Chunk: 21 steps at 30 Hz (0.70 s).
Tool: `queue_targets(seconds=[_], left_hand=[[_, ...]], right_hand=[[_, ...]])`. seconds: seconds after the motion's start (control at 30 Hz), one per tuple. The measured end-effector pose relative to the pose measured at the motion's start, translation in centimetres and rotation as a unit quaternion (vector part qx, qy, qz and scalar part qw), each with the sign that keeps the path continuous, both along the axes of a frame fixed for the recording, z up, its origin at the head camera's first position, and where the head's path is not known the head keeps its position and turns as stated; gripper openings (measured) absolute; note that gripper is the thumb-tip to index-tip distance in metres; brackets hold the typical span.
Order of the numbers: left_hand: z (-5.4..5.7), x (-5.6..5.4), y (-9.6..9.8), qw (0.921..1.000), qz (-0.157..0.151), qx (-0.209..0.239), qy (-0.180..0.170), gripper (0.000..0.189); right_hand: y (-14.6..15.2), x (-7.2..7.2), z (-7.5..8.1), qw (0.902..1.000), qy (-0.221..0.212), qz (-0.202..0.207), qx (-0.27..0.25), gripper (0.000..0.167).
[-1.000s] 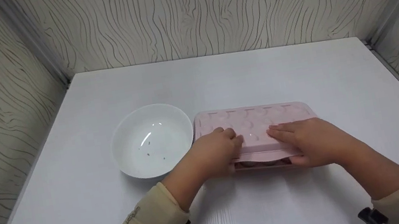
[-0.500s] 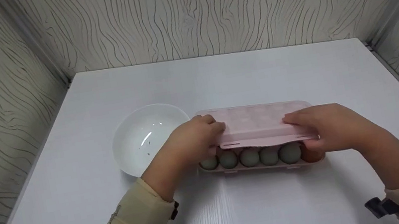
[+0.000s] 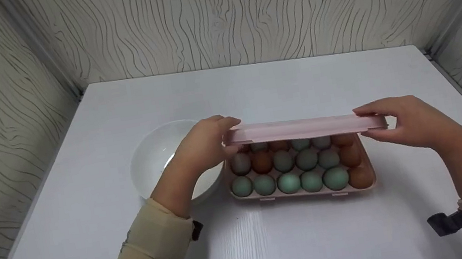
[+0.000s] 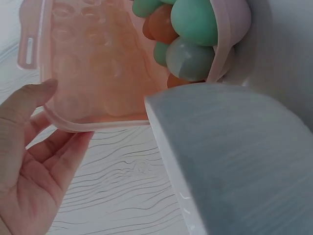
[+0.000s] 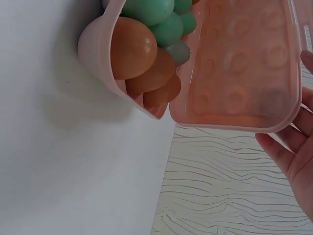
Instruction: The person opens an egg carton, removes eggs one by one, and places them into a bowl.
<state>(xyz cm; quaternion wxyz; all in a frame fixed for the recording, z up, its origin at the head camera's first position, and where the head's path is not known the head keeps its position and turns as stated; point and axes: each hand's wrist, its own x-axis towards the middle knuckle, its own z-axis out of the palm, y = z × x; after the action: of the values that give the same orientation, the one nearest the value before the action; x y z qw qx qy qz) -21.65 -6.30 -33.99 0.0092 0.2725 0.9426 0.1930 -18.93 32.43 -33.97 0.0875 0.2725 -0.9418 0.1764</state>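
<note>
On a white tabletop (image 3: 301, 239), from left: a round, glossy white bowl (image 3: 146, 171). Partly over its right side, the left hand (image 3: 203, 146) pinches the left end of a pale pink, translucent plastic lid (image 3: 301, 128), tilted up. Below, just right of the bowl, sits the matching pink plastic egg tray (image 3: 303, 194), holding rows of smooth green eggs (image 3: 289, 182) and brown eggs (image 3: 350, 156), brown along the right end. Rightmost, the right hand (image 3: 408, 121), well apart from the left, pinches the lid's right end.
</note>
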Motion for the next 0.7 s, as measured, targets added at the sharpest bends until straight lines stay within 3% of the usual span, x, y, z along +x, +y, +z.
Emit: queue_targets(seconds=[0.2, 0.4, 0.53, 0.7], left_hand=[[-0.5, -0.8, -0.4, 0.9952, 0.046, 0.077, -0.039, 0.048], [-0.9, -1.7, -0.8, 0.981, 0.098, 0.146, -0.083, 0.056], [-1.3, -2.4, -0.8, 0.9693, 0.132, 0.184, -0.097, 0.055], [-1.7, -3.4, -0.5, 0.9485, 0.175, 0.235, -0.119, 0.055]], right_hand=[[1.1, -0.5, -0.1, 0.9988, -0.021, -0.037, -0.026, 0.037], [1.3, -1.1, 0.0, 0.9923, -0.074, -0.089, -0.043, 0.043], [1.3, -1.7, -0.3, 0.9793, -0.117, -0.147, -0.076, 0.049], [1.3, -2.4, -0.7, 0.9498, -0.175, -0.198, -0.168, 0.057]])
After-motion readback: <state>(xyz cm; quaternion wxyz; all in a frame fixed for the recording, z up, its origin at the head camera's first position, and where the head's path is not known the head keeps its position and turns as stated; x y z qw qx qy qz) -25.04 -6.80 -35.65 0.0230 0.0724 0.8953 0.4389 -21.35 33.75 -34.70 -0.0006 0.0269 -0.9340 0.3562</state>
